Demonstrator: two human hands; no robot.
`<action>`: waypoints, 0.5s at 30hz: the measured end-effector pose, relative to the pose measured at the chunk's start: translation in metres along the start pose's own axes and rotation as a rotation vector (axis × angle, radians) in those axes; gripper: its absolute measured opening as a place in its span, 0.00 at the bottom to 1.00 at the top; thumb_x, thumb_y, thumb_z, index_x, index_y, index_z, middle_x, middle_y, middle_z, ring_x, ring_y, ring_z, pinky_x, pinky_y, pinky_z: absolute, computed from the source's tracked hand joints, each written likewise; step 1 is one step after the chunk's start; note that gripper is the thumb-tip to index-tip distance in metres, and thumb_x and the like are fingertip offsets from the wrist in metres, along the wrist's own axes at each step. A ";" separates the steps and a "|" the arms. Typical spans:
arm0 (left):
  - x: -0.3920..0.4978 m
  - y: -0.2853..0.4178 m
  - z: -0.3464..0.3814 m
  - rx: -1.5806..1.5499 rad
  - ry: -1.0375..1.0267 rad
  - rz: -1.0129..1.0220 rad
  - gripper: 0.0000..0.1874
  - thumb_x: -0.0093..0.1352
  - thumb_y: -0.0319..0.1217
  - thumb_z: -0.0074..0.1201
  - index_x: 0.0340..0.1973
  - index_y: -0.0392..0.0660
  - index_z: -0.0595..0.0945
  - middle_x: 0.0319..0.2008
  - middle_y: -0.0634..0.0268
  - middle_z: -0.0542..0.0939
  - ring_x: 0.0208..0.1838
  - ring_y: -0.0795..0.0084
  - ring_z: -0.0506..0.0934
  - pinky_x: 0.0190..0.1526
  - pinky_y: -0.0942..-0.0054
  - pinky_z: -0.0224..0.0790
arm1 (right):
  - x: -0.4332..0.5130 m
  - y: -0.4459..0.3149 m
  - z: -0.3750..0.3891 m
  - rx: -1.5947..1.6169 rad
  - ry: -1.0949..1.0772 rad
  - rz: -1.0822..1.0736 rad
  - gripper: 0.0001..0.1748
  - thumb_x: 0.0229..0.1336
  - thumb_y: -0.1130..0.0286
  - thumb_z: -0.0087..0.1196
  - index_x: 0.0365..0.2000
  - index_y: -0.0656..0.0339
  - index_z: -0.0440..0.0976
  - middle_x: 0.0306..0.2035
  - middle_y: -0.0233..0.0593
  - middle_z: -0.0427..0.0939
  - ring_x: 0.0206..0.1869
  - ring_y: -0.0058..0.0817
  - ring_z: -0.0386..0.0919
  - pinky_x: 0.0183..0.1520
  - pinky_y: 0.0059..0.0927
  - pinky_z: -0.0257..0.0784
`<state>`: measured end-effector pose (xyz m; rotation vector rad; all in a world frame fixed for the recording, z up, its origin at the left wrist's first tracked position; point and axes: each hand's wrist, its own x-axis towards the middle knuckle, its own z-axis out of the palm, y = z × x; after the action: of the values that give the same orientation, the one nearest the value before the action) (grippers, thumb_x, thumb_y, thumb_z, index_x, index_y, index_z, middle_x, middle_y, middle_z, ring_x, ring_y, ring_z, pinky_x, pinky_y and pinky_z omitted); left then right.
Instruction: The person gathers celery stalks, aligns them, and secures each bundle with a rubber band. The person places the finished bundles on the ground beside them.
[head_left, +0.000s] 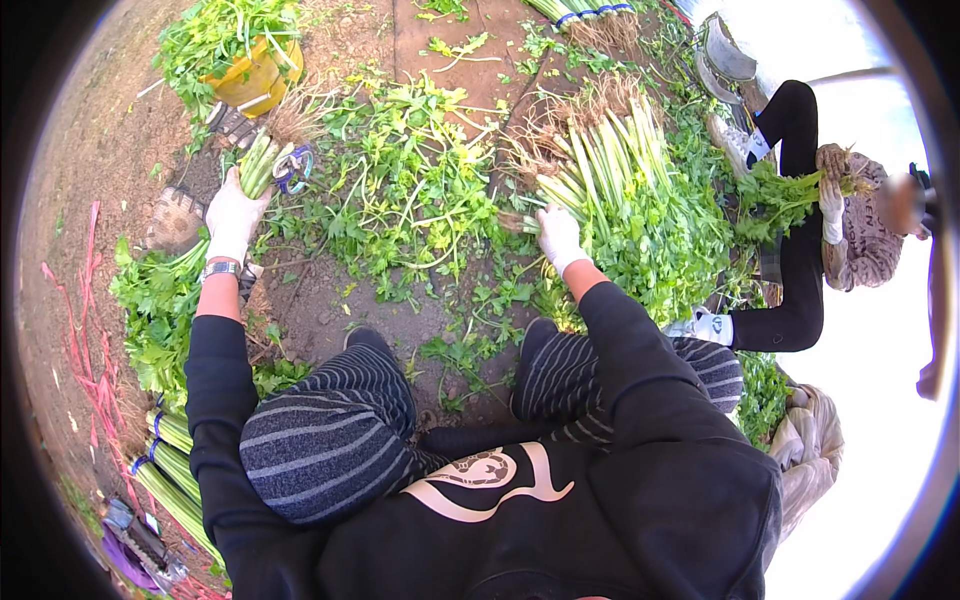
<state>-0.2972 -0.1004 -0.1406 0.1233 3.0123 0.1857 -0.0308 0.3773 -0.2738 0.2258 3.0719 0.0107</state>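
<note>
My left hand (237, 208), in a pale glove, is closed around a small bunch of celery stalks (260, 161); their roots point away from me and the leaves hang below my wrist. What looks like a roll of blue tape (294, 169) is right beside the bunch. On the right, my right hand (559, 236), also gloved, reaches to the near left edge of a heap of celery (615, 165). Its fingers close on a thin rooted stalk (525, 223). Roots in the heap face up and left, leaves toward the lower right.
Loose leaves and trimmings (405, 172) litter the soil between my hands. A yellow bucket (259, 75) overflows with greens. Celery bunches with blue bands (172, 457) lie at lower left, others (592, 16) at the top. Pink twine (101, 382) trails left. A co-worker (862, 217) sits at right, holding celery.
</note>
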 end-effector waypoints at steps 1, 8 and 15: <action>0.000 0.001 -0.001 -0.008 -0.014 -0.003 0.40 0.59 0.54 0.58 0.62 0.45 0.68 0.46 0.50 0.82 0.48 0.52 0.81 0.50 0.60 0.73 | -0.003 0.002 -0.001 0.023 0.007 -0.026 0.16 0.45 0.76 0.56 0.39 0.55 0.70 0.37 0.45 0.73 0.42 0.44 0.76 0.40 0.45 0.75; -0.006 0.007 -0.006 -0.017 0.008 0.009 0.40 0.59 0.53 0.59 0.62 0.46 0.68 0.46 0.50 0.82 0.49 0.52 0.80 0.51 0.60 0.72 | -0.008 0.014 -0.048 0.142 -0.335 -0.074 0.24 0.52 0.64 0.60 0.51 0.54 0.72 0.35 0.50 0.81 0.42 0.49 0.79 0.44 0.46 0.73; -0.024 0.014 -0.036 0.057 -0.086 0.082 0.51 0.54 0.48 0.68 0.69 0.51 0.58 0.67 0.55 0.66 0.65 0.57 0.69 0.63 0.57 0.63 | -0.034 0.020 -0.227 0.581 -0.586 0.077 0.28 0.52 0.58 0.66 0.51 0.62 0.76 0.42 0.46 0.82 0.45 0.38 0.79 0.52 0.35 0.70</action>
<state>-0.2772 -0.0932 -0.1002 0.2545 2.9296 0.0990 -0.0088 0.3914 -0.0446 0.3042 2.4047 -0.7944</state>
